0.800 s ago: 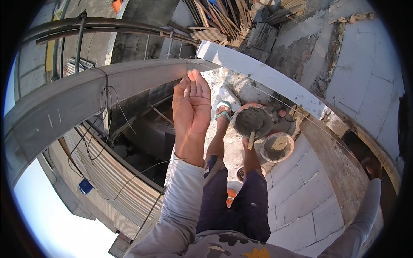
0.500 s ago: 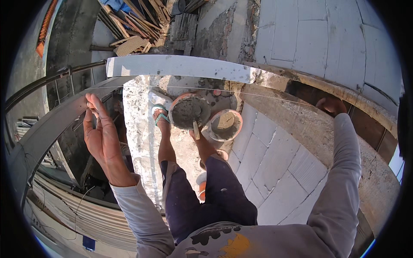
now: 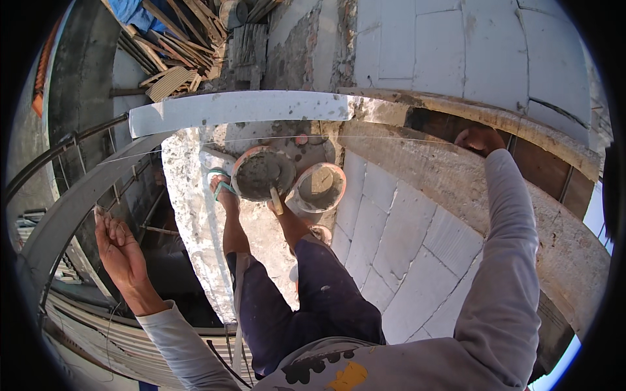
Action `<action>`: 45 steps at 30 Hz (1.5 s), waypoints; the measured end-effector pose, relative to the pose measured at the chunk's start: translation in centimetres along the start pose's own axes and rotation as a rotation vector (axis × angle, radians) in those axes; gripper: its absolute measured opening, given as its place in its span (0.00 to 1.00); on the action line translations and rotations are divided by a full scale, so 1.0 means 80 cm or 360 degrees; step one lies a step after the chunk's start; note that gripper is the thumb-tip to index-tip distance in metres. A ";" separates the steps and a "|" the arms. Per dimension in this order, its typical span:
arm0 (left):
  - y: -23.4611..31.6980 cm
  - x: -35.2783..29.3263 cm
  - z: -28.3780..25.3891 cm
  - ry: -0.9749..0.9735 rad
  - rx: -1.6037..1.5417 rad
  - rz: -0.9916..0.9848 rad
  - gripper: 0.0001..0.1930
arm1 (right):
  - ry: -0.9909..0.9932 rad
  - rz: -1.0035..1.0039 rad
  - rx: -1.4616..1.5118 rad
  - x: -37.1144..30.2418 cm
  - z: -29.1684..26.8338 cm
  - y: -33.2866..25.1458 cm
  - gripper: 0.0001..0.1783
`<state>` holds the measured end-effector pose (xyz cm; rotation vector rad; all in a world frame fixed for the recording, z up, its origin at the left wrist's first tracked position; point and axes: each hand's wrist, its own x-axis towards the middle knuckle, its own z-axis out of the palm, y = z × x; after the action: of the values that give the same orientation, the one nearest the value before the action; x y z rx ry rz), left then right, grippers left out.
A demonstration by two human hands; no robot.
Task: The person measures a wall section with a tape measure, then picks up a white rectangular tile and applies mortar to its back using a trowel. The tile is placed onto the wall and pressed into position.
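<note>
A thin white string stretches across the view, in front of a pale block. At the right, my right hand is closed at the string's end, beside a dark gap between rough concrete edges. My left hand is raised at the left, below the long grey beam, its fingers curled and fingertips together. Something pale shows at those fingertips, too small to name. By my feet sit a pan of grey mortar with a trowel in it and a round bucket of mortar.
A metal rail curves along the left, above a drop. Grey block walls stand at the right and far right. Wooden scraps and a blue tarp lie at the far left. My sandalled foot is on a pale, splattered surface.
My left hand has moved down and left, away from the string's line. My right hand stays at the same gap. The whole view has shifted, so the scene sits further left.
</note>
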<state>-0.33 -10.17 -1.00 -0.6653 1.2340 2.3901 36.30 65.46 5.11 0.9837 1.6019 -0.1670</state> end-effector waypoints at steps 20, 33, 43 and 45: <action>0.037 0.000 0.007 0.0385 0.0738 0.0085 0.13 | 0.0376 -0.0087 -0.0180 -0.053 -0.009 -0.048 0.15; 0.033 -0.036 -0.007 0.0322 0.1172 0.0258 0.10 | 0.0700 -0.0167 -0.0053 0.001 0.041 0.009 0.19; 0.063 -0.043 0.003 0.0295 0.1502 0.0445 0.12 | 0.0453 -0.0190 -0.0143 -0.016 0.020 -0.012 0.18; 0.066 -0.044 -0.009 0.0258 0.1503 0.0424 0.12 | 0.0365 -0.0137 -0.0211 -0.028 0.016 -0.033 0.17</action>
<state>-0.01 -14.04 4.03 -0.3900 2.3674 1.6074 35.41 61.90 5.58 0.8552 1.8417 -0.0060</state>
